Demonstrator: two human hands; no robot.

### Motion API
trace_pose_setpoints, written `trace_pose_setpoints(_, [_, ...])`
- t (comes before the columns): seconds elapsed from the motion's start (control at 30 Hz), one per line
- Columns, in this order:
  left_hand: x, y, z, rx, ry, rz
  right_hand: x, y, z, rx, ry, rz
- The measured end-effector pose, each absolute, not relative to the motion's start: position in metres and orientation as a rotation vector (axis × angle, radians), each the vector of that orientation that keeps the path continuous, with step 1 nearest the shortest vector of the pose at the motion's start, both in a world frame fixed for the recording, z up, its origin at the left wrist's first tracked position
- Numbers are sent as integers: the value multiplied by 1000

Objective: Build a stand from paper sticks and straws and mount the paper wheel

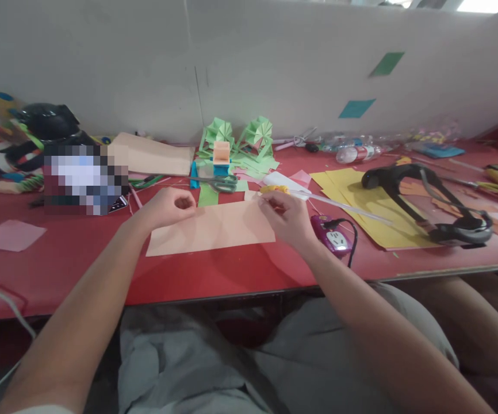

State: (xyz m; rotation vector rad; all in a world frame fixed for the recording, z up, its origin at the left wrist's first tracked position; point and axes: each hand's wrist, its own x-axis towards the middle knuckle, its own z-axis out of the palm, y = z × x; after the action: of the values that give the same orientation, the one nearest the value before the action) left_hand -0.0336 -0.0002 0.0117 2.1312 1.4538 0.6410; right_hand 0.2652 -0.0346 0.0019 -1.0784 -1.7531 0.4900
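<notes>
On the red table (80,253), both hands (169,208) pinch the peach paper's (212,230) far edge.

peach paper sheet (212,230) | rectangular, flat | on red table, far edge pinched

Wall (275,63): pale, plain, with a green and a blue paper patch stuck on.
Bench (80,259): red top, against the wall.

Dim, soft overhead light; blurred, warped edges.
</notes>
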Motion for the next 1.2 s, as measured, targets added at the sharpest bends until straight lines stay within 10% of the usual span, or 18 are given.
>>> trace_pose_setpoints(0.8, [-79,-14,22,2147,2269,287,278,-46,17,-1077,-1759,300])
trace_pose_setpoints(1.2, [-2,-7,22,2384,1477,670,274,-37,5,-1106,-1709,585])
